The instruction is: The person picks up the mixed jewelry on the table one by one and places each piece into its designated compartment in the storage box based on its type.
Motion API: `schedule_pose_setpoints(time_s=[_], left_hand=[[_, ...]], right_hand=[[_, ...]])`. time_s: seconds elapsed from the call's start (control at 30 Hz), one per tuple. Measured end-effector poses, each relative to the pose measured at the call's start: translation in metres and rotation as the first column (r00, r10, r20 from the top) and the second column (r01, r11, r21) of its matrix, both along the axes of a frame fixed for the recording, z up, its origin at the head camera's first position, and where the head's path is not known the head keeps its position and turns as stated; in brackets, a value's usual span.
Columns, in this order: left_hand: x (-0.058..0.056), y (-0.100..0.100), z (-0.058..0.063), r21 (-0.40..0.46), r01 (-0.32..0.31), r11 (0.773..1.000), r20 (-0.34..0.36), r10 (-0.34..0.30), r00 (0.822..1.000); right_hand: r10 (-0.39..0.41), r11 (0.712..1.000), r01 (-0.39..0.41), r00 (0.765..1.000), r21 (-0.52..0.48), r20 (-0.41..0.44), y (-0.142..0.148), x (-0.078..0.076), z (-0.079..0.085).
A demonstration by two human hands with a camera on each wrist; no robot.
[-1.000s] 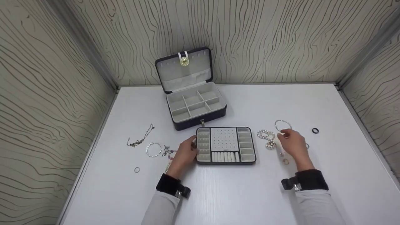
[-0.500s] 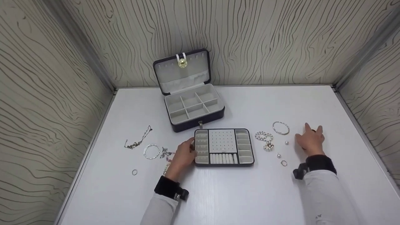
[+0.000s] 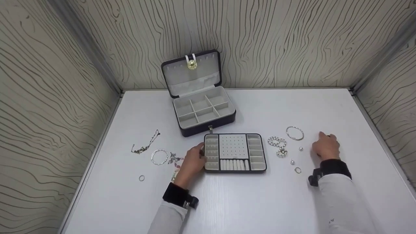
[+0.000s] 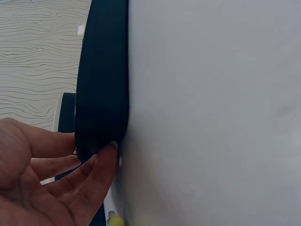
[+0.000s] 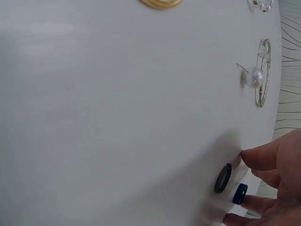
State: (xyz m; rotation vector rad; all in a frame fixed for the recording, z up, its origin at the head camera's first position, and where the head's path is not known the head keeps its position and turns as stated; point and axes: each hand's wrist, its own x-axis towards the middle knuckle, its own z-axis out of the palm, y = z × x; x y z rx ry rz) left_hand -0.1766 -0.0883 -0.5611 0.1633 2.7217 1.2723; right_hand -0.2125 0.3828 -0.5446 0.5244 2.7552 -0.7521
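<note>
My left hand grips the left side of the dark-edged jewelry tray. In the left wrist view the thumb and fingers meet at the tray's corner. My right hand is low over the table at the right, fingers bent downward. From the right wrist view, a black ring stands near the thumb, and a blue ring overlaps a fingertip; the thumb and fingers are apart around them. A pearl earring lies nearby, in front of a silver bangle.
Behind the tray stands a jewelry box with its lid up and several compartments. Right of the tray lie a pearl bracelet and a gold ring. On the left are a chain, another bangle and a small ring.
My right hand has moved right, from beside the bangle and pearl bracelet to over the dark rings, and its spread fingers have drawn closer together. My left hand stays on the tray.
</note>
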Motion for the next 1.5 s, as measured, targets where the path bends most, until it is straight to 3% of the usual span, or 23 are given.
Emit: schedule_pose_setpoints(time_s=[0.23,0.37,0.67,0.9,1.2,1.37,1.5], left_hand=[[-0.002,0.002,0.001,-0.006,-0.013,1.000,-0.013,0.012,1.000],[0.000,0.002,0.000,-0.012,-0.013,1.000,-0.022,0.012,1.000],[0.000,0.001,0.001,-0.022,-0.018,1.000,-0.015,0.018,1.000],[0.001,0.002,0.001,-0.040,-0.023,0.999,0.004,0.023,1.000],[0.000,0.004,0.002,-0.034,-0.015,0.999,-0.004,0.014,1.000],[-0.001,0.002,0.001,-0.025,-0.014,1.000,-0.001,0.014,1.000],[-0.001,0.001,0.000,-0.015,-0.013,1.000,0.006,0.014,1.000]], right_hand=[[0.114,0.979,-0.090,0.986,0.183,-0.121,0.001,0.006,-0.001],[0.164,0.953,-0.121,0.977,0.278,-0.138,0.007,0.012,-0.006],[0.150,0.946,-0.073,0.962,0.316,-0.228,0.020,0.017,-0.012],[0.139,0.942,-0.063,0.967,0.330,-0.212,0.025,0.018,-0.013],[0.152,0.968,-0.106,0.969,0.226,-0.196,0.034,0.017,-0.004],[0.050,0.999,-0.045,0.971,0.023,-0.236,0.017,0.016,0.007],[0.005,0.984,-0.059,0.952,-0.166,-0.307,-0.009,0.020,0.020]])
